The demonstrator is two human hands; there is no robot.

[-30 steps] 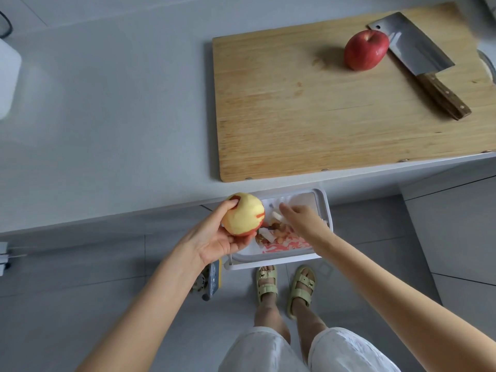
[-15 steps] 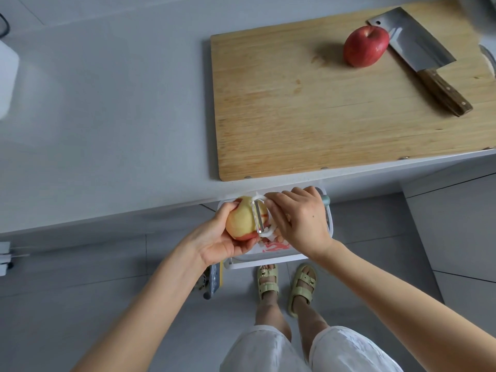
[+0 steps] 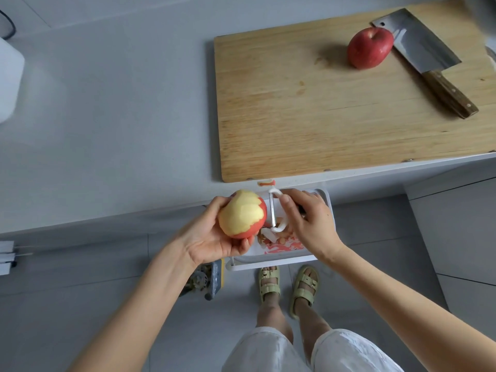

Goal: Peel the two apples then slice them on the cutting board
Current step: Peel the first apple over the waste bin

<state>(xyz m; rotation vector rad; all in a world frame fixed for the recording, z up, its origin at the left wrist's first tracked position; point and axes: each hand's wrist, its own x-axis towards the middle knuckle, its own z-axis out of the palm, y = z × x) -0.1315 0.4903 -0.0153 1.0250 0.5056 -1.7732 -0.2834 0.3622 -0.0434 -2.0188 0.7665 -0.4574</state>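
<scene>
Lower centre: my left hand (image 3: 212, 237) cups the partly peeled apple (image 3: 241, 213), fingers curled under it; red skin remains along its lower right side. Just to its right, my right hand (image 3: 311, 224) grips the white peeler (image 3: 273, 210), its blade upright just beside the fruit. Both are above a white bin (image 3: 328, 208) holding peelings. Upper right: the unpeeled red apple (image 3: 369, 48) rests on the cutting board (image 3: 308, 103), against the cleaver (image 3: 424, 47). A peel strip (image 3: 267, 183) lies on the counter (image 3: 107, 116) edge.

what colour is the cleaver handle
Dark brown wood with small metal rivets; the cleaver handle shows best in the head view, lying on the cutting board.
</scene>
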